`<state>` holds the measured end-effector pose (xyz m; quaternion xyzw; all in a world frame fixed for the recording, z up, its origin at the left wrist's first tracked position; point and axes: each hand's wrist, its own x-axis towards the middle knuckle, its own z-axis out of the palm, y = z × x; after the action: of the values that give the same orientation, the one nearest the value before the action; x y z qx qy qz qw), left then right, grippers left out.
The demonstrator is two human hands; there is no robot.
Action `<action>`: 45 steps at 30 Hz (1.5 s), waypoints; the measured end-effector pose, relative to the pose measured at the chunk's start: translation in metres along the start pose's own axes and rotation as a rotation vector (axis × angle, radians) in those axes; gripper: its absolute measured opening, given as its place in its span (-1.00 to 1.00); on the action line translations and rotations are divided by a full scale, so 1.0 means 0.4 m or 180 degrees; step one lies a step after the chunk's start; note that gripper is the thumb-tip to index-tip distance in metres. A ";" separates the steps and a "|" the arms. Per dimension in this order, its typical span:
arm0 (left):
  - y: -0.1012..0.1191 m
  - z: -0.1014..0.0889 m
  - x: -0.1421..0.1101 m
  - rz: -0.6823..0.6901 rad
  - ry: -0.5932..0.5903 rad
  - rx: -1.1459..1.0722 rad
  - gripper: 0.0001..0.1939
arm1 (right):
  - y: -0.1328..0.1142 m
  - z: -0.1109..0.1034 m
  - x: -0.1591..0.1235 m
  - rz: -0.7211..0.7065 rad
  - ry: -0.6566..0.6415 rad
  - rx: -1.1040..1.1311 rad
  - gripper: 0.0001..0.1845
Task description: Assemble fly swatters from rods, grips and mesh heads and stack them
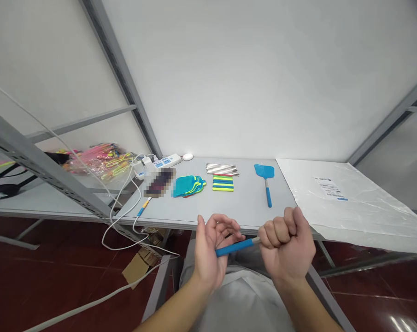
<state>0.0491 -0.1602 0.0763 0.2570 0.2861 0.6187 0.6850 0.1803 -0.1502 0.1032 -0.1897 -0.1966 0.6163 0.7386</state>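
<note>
My right hand [286,246] is closed in a fist around a metal rod with a blue handle grip [235,247]. The grip sticks out to the left, its end against the palm of my left hand [213,251]. That left hand is palm up, fingers loosely curled and apart, not wrapped round the grip. Ahead on the table lies a blue fly swatter [266,182] with a metal shaft and blue handle. To its left are several metal rods [222,169] and a row of yellow and blue handle grips [223,183]. Further left is a pile of blue and yellow swatter heads [187,186].
A power strip [167,161] with white cables stands at the table's back left, beside a pixelated object [160,182]. White plastic wrap with a label [332,189] covers the right side. Bagged colourful items [101,159] lie on the left shelf, past a metal post [49,161].
</note>
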 end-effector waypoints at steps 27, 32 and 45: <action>0.043 -0.236 0.114 0.0509 0.1226 0.0855 -0.56 | 0.408 0.104 0.291 -0.0567 -0.2469 -0.4328 -0.51; 0.089 -0.326 0.143 0.0824 0.1849 0.0395 -0.64 | 0.549 0.054 0.385 -0.2051 -0.3693 -0.6709 -0.39; 0.112 -0.352 0.172 0.0631 0.1925 0.0595 -0.67 | 0.485 0.058 0.423 -0.2865 -0.4378 -0.6225 -0.58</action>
<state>-0.0777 -0.0876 0.0037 0.1501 0.5056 0.7018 0.4790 0.0337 0.0500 0.0312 -0.2122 -0.9531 -0.1171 0.1811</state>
